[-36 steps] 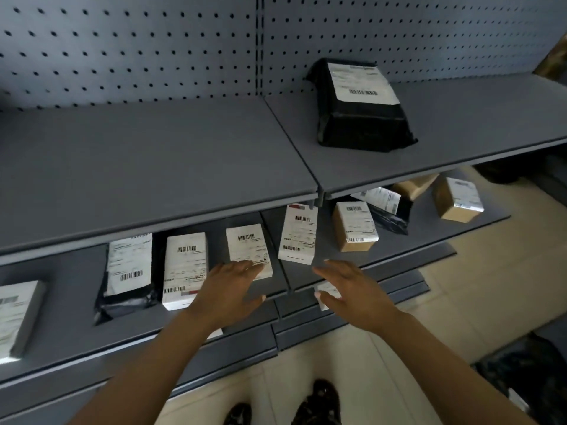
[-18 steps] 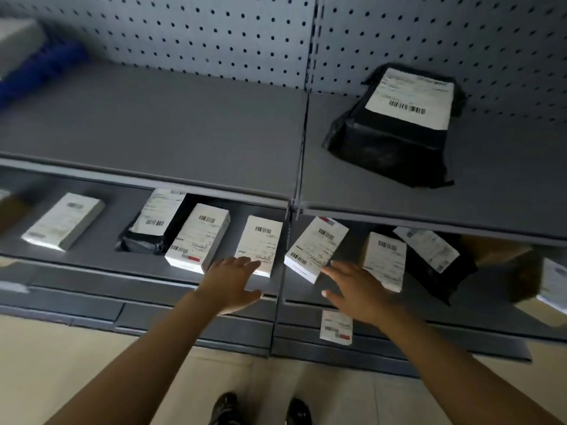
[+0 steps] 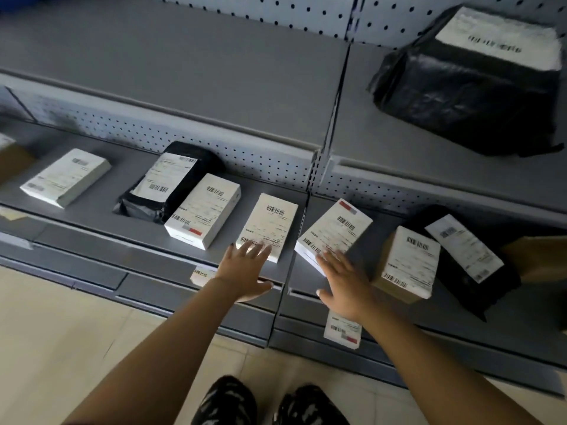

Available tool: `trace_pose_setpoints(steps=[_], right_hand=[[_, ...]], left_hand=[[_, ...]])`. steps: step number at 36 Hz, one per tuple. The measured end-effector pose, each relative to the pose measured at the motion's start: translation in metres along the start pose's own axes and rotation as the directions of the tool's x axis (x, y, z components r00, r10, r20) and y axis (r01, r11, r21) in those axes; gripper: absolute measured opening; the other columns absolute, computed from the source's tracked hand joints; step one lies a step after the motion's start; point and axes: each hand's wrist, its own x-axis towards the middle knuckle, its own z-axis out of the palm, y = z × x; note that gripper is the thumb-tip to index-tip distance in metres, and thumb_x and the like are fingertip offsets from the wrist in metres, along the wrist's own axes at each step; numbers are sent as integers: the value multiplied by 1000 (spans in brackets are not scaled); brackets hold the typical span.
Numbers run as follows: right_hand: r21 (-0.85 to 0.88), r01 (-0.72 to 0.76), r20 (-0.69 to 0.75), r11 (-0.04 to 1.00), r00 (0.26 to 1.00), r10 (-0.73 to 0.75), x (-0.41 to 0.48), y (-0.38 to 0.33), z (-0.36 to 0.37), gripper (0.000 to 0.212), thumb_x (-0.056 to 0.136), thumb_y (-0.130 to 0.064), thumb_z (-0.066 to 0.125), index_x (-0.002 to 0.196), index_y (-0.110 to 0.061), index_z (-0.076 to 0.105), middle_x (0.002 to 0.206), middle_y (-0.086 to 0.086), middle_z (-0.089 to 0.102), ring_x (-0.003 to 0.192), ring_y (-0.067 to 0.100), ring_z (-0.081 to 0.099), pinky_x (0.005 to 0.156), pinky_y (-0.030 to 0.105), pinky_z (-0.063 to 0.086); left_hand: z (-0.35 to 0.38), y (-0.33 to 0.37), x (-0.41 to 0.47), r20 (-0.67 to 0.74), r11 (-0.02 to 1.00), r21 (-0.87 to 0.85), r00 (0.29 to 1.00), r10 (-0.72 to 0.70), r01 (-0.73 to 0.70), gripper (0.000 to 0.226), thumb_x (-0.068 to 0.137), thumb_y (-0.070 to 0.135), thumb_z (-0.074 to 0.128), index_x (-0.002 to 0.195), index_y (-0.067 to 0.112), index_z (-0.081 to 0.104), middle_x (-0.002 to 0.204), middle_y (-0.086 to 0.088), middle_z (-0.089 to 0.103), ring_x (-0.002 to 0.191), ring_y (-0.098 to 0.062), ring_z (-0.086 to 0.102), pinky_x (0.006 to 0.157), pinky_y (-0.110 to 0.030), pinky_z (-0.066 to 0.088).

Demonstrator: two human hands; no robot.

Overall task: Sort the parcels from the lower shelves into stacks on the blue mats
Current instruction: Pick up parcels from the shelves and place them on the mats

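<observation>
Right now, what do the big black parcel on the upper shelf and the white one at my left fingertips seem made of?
Black parcel: likely glossy plastic film, wrinkled and shiny, with a white paper label. White parcel: probably matte cardboard, judging by its crisp straight edges, under a printed paper label.

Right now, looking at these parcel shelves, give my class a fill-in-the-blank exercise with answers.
Among the grey metal shelves, the big black plastic-wrapped parcel lies on the ____ one.
The left hand and the right hand both hold ____.
The brown cardboard box lies on the right hand's ____ side.
Missing words: top; nothing; right.
</observation>
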Motion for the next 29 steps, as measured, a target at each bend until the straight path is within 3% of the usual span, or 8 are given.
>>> trace_pose_setpoints(steps=[6,10,12,15,18,22,25,29], right_hand=[[1,2,-69,1000,998,-2,-16,9,12,74,96,-45,42,153,-24,1,161,-3,2,147,21,-4,117,41,14],[42,-29,-102,999,994,33,-32,8,14,70,96,-44,43,153,-27,6,159,-5,12,146,21,3,115,36,15],[81,-52,-137,995,989,63,-36,6,16,67,94,-44,47,152,-25,18,153,0,28,144,26,17,113,41,25],[120,-79,-197,990,975,102,-29,4,17,67,84,-54,44,142,-20,40,130,12,52,126,35,46,91,52,49],[89,-154,-229,984,958,170,-10,-5,13,76,81,-65,44,146,-27,34,144,16,41,136,40,33,92,60,44],[85,-267,-221,960,934,280,17,-13,7,81,83,-76,36,150,-41,7,160,8,-1,145,36,-4,105,65,23],[118,-313,-166,942,929,329,29,-17,13,80,83,-77,33,148,-46,-3,159,4,-13,144,35,-15,107,66,22],[136,-302,-168,944,932,323,31,-19,22,65,90,-65,39,147,-49,13,160,-1,-9,144,35,-16,106,60,29]], left_hand=[[24,6,-10,-80,997,-79,997,-24,17,86,91,62,41,152,26,-8,161,2,-9,147,-21,-11,119,-51,4],[29,5,-17,-105,997,-72,994,-8,0,83,92,61,40,152,28,-6,161,3,-2,148,-20,-5,119,-50,4],[28,3,-17,-135,998,-54,991,6,-13,81,92,60,40,152,28,-4,161,2,7,148,-21,2,120,-48,5],[26,-1,-11,-152,999,-45,988,-2,-5,82,92,61,41,152,30,-5,161,-1,7,147,-24,3,119,-48,8],[25,-2,6,-149,998,-55,988,-47,39,83,91,67,32,150,32,-15,161,-5,-12,147,-28,-9,118,-53,5],[22,4,32,-178,995,-52,980,-87,79,81,85,77,15,141,40,-31,148,-5,-36,140,-29,-26,113,-61,3],[23,8,42,-167,994,-59,981,-102,93,78,88,75,17,141,41,-30,153,-5,-33,143,-32,-22,113,-64,10],[22,14,41,-197,994,-41,975,-103,97,70,94,64,22,146,43,-19,159,-3,-19,145,-33,-6,108,-60,24]])
